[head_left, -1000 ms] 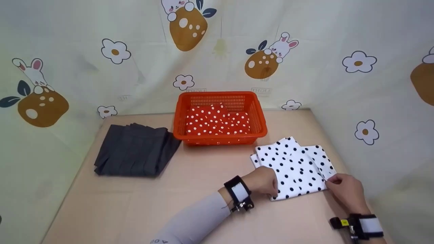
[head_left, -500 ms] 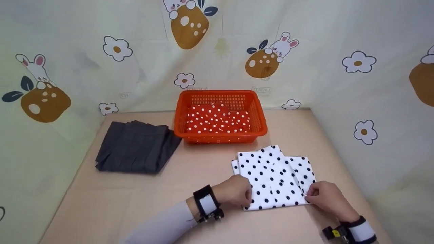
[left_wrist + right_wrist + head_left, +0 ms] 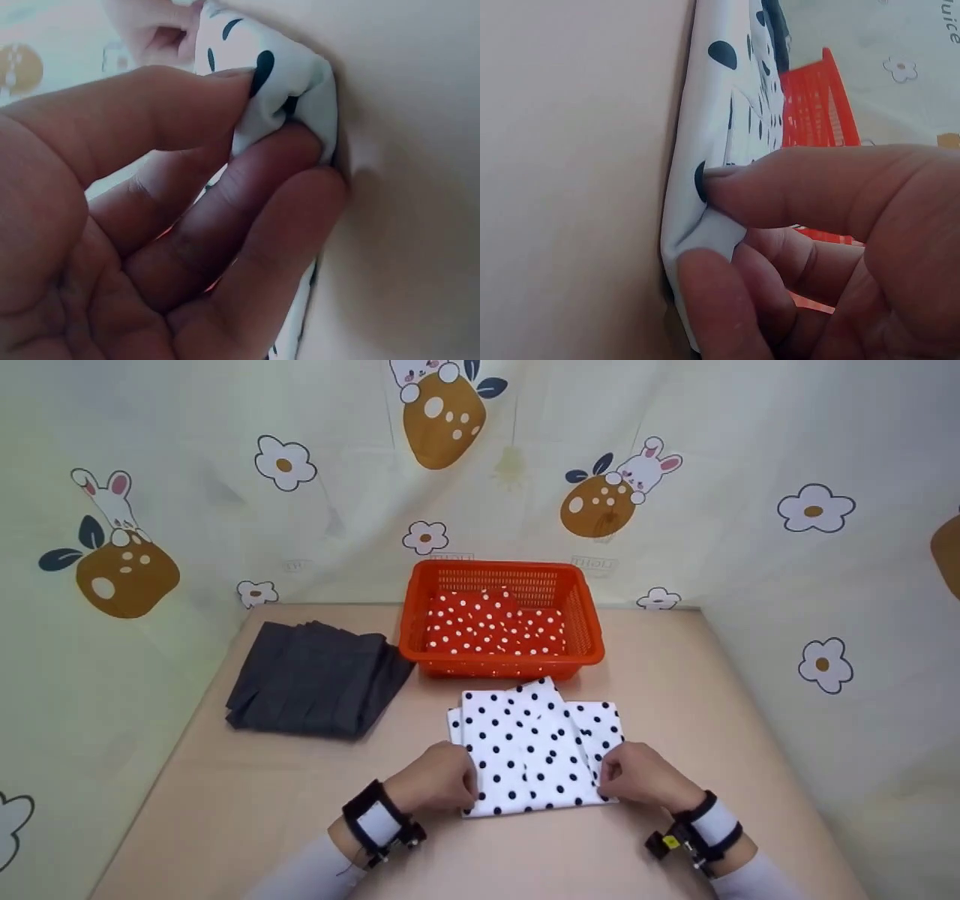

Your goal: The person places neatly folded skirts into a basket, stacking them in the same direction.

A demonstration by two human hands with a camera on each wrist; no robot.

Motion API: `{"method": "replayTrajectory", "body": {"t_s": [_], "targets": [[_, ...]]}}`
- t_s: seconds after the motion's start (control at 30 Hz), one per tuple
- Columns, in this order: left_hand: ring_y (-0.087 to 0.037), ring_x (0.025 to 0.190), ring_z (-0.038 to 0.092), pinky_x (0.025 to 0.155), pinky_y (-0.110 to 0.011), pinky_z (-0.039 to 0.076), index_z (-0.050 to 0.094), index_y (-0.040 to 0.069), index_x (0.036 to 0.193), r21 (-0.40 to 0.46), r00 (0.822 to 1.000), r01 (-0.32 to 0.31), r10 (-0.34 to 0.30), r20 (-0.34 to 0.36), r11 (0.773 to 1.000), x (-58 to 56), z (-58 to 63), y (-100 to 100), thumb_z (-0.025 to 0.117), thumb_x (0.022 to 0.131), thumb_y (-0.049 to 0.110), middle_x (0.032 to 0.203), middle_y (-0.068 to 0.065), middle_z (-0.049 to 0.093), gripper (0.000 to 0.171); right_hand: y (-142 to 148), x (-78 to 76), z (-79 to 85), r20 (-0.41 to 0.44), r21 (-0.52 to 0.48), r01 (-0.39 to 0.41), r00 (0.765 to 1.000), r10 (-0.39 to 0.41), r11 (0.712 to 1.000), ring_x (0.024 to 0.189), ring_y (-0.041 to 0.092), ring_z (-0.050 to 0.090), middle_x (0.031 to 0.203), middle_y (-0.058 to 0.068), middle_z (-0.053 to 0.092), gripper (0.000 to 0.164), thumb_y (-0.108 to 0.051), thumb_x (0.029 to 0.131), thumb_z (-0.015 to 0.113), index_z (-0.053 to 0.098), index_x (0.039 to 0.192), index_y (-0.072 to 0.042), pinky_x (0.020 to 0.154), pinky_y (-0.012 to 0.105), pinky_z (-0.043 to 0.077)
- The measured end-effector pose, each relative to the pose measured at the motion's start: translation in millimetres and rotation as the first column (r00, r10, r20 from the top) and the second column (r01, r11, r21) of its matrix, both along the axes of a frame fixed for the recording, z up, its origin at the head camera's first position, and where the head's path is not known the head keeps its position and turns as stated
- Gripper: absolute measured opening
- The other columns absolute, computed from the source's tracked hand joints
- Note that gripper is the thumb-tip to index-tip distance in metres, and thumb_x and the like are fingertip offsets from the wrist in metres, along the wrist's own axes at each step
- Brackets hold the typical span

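A folded white cloth garment with black polka dots (image 3: pixel 525 750) lies on the table in front of the basket. My left hand (image 3: pixel 439 776) pinches its near left corner between thumb and fingers; the left wrist view shows the fabric (image 3: pixel 277 82) bunched there. At the near right corner my right hand (image 3: pixel 641 774) pinches the other end, the thumb on top of the folded edge (image 3: pixel 712 135) in the right wrist view. One flap of the garment sticks up past its far edge, toward the basket.
Behind it stands an orange-red plastic basket (image 3: pixel 502 666) holding a folded red cloth with white dots (image 3: pixel 487 622). A folded dark grey garment (image 3: pixel 311 679) lies at the left, touching the basket's side. Patterned curtain walls (image 3: pixel 360 495) enclose the table (image 3: pixel 712 712).
Both hands have slid the dotted white garment leftward across the table, from the right side to the front of the basket. The head view has shifted slightly.
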State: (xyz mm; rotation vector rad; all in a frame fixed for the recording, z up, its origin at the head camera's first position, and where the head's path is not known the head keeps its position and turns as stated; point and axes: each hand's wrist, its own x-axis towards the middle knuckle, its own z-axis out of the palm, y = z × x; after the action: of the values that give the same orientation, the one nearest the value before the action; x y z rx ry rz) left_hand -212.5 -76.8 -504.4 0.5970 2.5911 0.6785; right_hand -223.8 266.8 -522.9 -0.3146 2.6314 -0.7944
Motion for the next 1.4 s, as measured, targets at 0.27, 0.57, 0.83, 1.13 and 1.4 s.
{"method": "replayTrajectory", "body": {"t_s": [0.27, 0.57, 0.83, 1.13, 1.4], "targets": [[-0.014, 0.06, 0.054, 0.054, -0.028, 0.042, 0.071, 0.023, 0.06, 0.042, 0.993, -0.119, 0.119, 0.012, 0.992, -0.9, -4.6, -47.8, 0.075, 0.067, 0.008, 0.06, 0.008, 0.062, 0.017, -41.1, -6.0, -5.0, 0.001, -0.055, -0.08, 0.997, 0.08, 0.995, 0.064, 0.015, 0.055, 0.066, -0.005, 0.06, 0.012, -0.017, 0.076, 0.076, 0.069, 0.067, -0.023, 0.055, 0.027, 0.043], [-0.014, 0.065, 0.053, 0.058, -0.029, 0.042, 0.071, 0.022, 0.076, 0.105, 0.995, -0.096, 0.092, 0.042, 0.99, 2.5, -9.9, -54.7, 0.075, 0.07, 0.01, 0.065, 0.006, 0.06, 0.014, -29.5, -5.1, -7.2, 0.016, -0.154, -0.119, 0.992, 0.123, 0.981, 0.061, 0.011, 0.054, 0.063, -0.007, 0.06, 0.009, -0.024, 0.079, 0.079, 0.071, 0.076, -0.023, 0.054, 0.024, 0.044], [-0.018, 0.065, 0.056, 0.056, -0.031, 0.045, 0.051, 0.016, 0.124, 0.201, 0.952, -0.289, 0.259, 0.163, 0.936, 1.9, -10.9, -58.3, 0.078, 0.081, 0.033, 0.082, -0.004, 0.062, 0.053, 2.9, -19.2, 4.6, 0.186, -0.426, 0.075, 0.982, 0.006, 0.902, 0.075, 0.023, 0.063, 0.087, 0.011, 0.062, 0.034, -0.017, 0.088, 0.072, 0.062, 0.118, -0.006, 0.071, 0.034, 0.058], [-0.02, 0.071, 0.061, 0.061, -0.031, 0.051, 0.035, 0.009, 0.145, 0.311, 0.847, -0.528, 0.468, 0.251, 0.79, -0.3, -6.7, -53.6, 0.073, 0.087, 0.035, 0.093, -0.011, 0.064, 0.074, 9.2, -24.4, 6.1, 0.502, -0.615, 0.483, 0.849, -0.162, 0.623, 0.099, 0.027, 0.07, 0.125, 0.023, 0.062, 0.071, -0.024, 0.095, 0.063, 0.024, 0.151, -0.003, 0.09, 0.047, 0.057], [-0.022, 0.083, 0.064, 0.076, -0.036, 0.059, 0.04, 0.004, 0.139, 0.449, 0.711, -0.703, 0.563, 0.422, 0.551, -4.3, -11.4, -48.5, 0.066, 0.091, 0.026, 0.104, -0.016, 0.06, 0.058, 8.5, -26.2, 0.1, 0.57, -0.659, 0.549, 0.811, -0.135, 0.514, 0.099, 0.028, 0.07, 0.118, 0.017, 0.067, 0.064, -0.018, 0.097, 0.058, 0.025, 0.148, 0.005, 0.091, 0.047, 0.057]]}}
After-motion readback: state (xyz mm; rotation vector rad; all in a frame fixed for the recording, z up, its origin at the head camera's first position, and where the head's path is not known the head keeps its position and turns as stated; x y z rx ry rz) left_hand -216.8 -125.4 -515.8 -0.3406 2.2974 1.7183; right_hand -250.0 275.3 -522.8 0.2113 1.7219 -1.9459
